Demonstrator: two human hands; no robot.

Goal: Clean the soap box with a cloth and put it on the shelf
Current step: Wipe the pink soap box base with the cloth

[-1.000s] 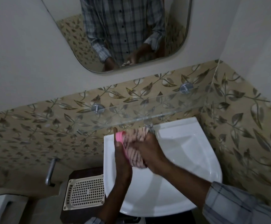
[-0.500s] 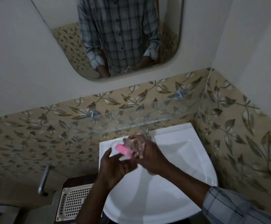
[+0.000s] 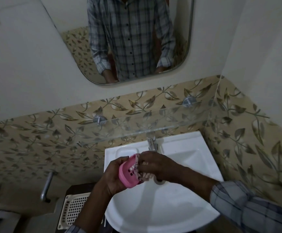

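A pink soap box with slots in its bottom is held over the white sink, its open side turned towards me. My left hand grips it from the left and below. My right hand presses a striped pink-and-dark cloth into the box's right side. Most of the cloth is hidden under that hand. The glass shelf runs along the tiled wall just above the sink, bare.
A chrome tap stands at the sink's back edge below the shelf. A cream plastic basket sits lower left, beside a metal handle. A mirror hangs above. The tiled right wall is close.
The soap box has turned in my left hand so that its slotted inside faces up. Both hands have dropped lower over the sink, and the cloth is now bunched under my right hand.
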